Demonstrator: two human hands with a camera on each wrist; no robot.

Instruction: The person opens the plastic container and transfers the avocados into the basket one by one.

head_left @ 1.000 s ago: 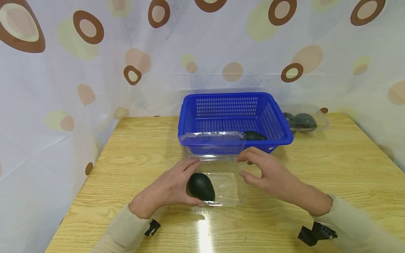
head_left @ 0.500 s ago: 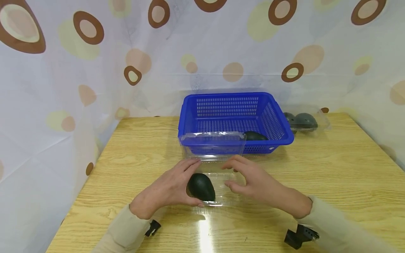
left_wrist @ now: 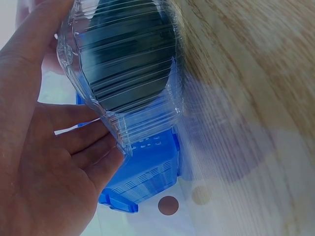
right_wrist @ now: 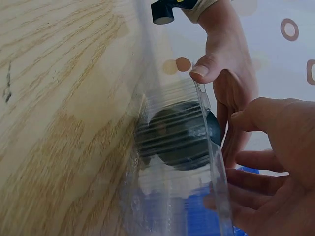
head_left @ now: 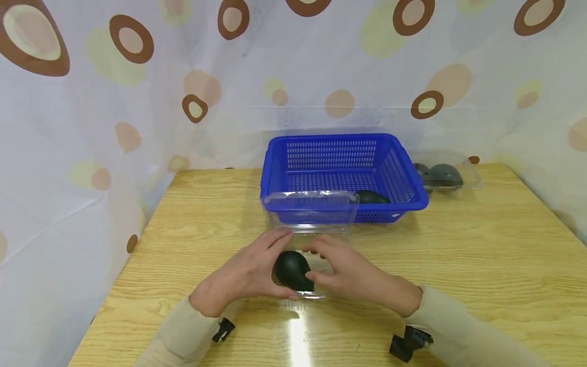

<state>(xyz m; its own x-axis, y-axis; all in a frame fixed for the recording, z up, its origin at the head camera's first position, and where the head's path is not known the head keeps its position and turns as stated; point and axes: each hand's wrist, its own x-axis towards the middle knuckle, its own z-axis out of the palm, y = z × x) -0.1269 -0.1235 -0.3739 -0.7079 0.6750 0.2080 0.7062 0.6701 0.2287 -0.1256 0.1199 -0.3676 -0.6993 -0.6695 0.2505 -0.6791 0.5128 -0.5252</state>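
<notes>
One dark green, pear-shaped fruit point(head_left: 292, 270) lies in the left end of an open, clear plastic clamshell tray point(head_left: 313, 295), at the lower centre of the frame. Its long axis slants from a blunt end at upper left to a narrow end at lower right, which points toward the right hand point(head_left: 350, 270). That hand's thumb and fingers are parted, gripping nothing; the fruit is just left of its fingertips, though whether the thumb touches it I cannot tell. The left hand point(head_left: 243, 278) holds the tray's left end, thumb at the near rim, fingers at the far one. For grasping the narrow end, the right hand seems nearer; the left palm sits beside the blunt end.
</notes>
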